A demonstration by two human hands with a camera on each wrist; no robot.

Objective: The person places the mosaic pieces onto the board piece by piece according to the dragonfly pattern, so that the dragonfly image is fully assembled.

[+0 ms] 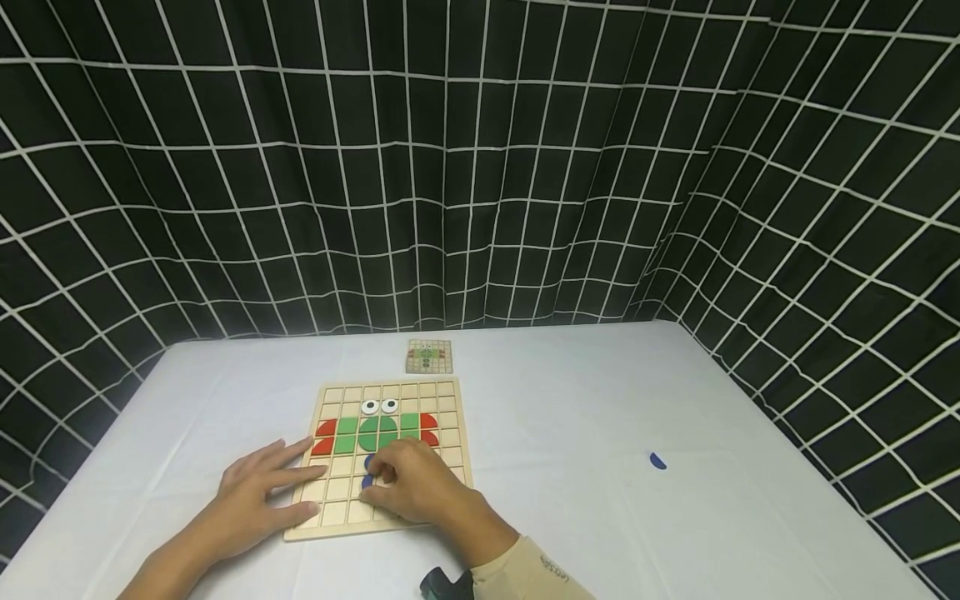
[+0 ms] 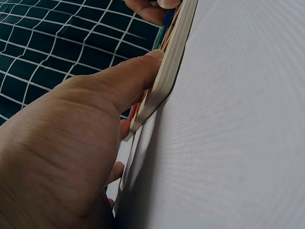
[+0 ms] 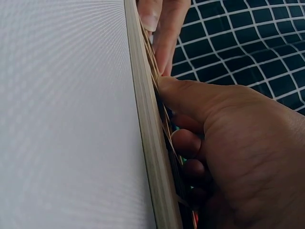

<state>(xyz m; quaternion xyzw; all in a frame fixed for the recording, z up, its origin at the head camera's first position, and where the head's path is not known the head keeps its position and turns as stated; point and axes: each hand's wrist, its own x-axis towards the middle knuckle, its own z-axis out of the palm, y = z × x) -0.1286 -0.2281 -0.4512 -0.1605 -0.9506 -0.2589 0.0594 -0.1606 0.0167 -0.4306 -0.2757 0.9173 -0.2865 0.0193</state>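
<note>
A square wooden grid board (image 1: pixel 337 510) lies on the table, with a figure of coloured flat pieces on it. Two eye pieces (image 1: pixel 379 406), a green round shape (image 1: pixel 377 425), green squares (image 1: pixel 347 426) and red corner pieces (image 1: pixel 322 447) make up the rows. Below them are blue pieces (image 1: pixel 367 482), partly covered by my right hand (image 1: pixel 420 483). Its thumb and curled index finger pinch at the blue piece on the board. With fingers spread, my left hand (image 1: pixel 258 496) rests on the board's left edge; its thumb touches the edge in the left wrist view.
Behind the board lies a small pattern card (image 1: pixel 429 356) showing a similar figure. A loose blue half-round piece (image 1: pixel 657 461) lies on the white tablecloth (image 1: pixel 570 500) at the right. A black gridded curtain (image 1: pixel 465 183) encloses the table. A dark object (image 1: pixel 444 585) sits by the right wrist.
</note>
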